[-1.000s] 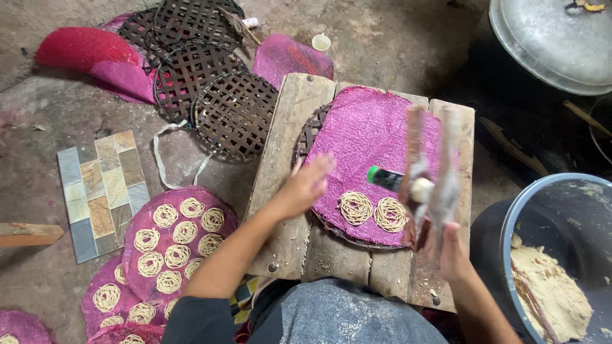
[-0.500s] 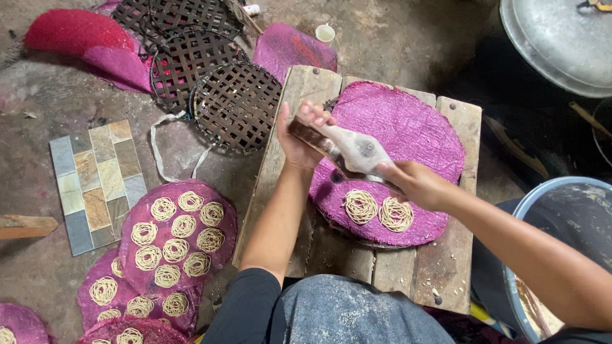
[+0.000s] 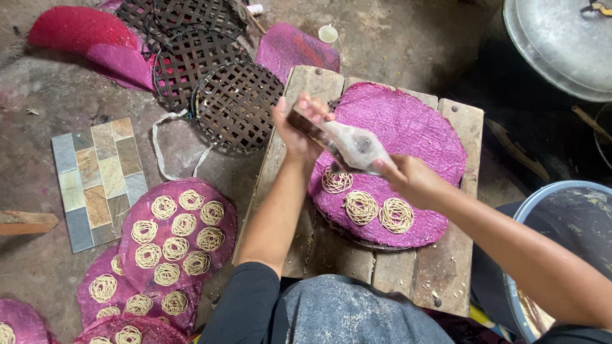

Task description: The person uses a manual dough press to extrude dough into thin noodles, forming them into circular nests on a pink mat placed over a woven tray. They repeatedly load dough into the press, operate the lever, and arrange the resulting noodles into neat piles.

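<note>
My left hand (image 3: 296,130) and my right hand (image 3: 411,179) both grip a wooden noodle press (image 3: 347,144) smeared with white dough, held tilted over a round magenta cloth-covered tray (image 3: 421,124). The tray lies on a low wooden plank table (image 3: 446,274). Three coiled nests of pale noodle strands (image 3: 361,205) sit on the near part of the cloth; one nest is just under the press.
On the floor at left lie magenta trays (image 3: 213,239) filled with several noodle nests, dark woven bamboo trays (image 3: 237,105), a patch of tiles (image 3: 95,178) and pink cloths (image 3: 76,28). A blue-rimmed tub (image 3: 542,210) stands at right, a large metal lid (image 3: 561,44) at top right.
My right hand brought the press from the tray's right side to the left. Both hands now hold it, and a third noodle nest has appeared under it.
</note>
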{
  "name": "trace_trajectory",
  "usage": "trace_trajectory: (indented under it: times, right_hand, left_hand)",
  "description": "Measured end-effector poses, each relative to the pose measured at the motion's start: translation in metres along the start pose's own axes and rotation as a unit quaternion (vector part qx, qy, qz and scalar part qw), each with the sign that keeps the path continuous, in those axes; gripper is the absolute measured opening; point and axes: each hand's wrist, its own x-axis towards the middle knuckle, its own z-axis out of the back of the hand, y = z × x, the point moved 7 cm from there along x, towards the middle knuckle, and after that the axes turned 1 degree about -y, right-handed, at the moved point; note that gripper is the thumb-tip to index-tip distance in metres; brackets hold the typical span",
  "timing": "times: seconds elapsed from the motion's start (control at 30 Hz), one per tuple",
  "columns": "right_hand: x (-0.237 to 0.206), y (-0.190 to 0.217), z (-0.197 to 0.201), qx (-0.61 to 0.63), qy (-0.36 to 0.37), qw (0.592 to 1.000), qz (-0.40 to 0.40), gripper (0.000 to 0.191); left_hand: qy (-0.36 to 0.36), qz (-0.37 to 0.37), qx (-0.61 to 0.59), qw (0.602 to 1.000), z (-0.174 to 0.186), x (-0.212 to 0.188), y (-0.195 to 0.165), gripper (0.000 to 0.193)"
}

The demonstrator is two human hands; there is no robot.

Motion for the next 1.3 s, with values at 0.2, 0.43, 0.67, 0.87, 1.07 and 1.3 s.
trace_trajectory:
  times: [0.2,0.43,0.67,0.87,1.07,1.3]
  right_hand:
    - [-0.001,-0.019,-0.009,-0.015,0.064,0.996,-0.057,0.076]
    - [0.017,-0.018,0.02,-0.003,-0.062,0.995,0.076,0.077]
    - [0.016,-0.043,0.009,0.057,-0.024,0.998,0.02,0.075]
    - [0.026,-0.048,0.008,0.116,-0.073,0.989,0.058,0.077]
    - [0.035,-0.062,0.012,0.186,-0.05,0.977,0.09,0.063]
    - [0.044,-0.055,0.009,0.192,0.102,0.976,0.027,0.063]
  left_hand:
    - [-0.08,-0.005,-0.01,0.997,0.008,-0.021,0.005,0.045]
    - [-0.135,0.039,-0.026,0.99,-0.006,0.002,0.009,0.046]
    - [-0.173,0.33,0.433,0.821,0.046,-0.037,0.033,0.075]
    - [-0.019,0.275,0.657,0.702,0.058,-0.056,0.019,0.066]
    - [0.009,0.109,0.766,0.634,-0.001,-0.057,-0.02,0.052]
    - [-0.054,0.081,-0.017,0.995,-0.035,0.008,0.015,0.037]
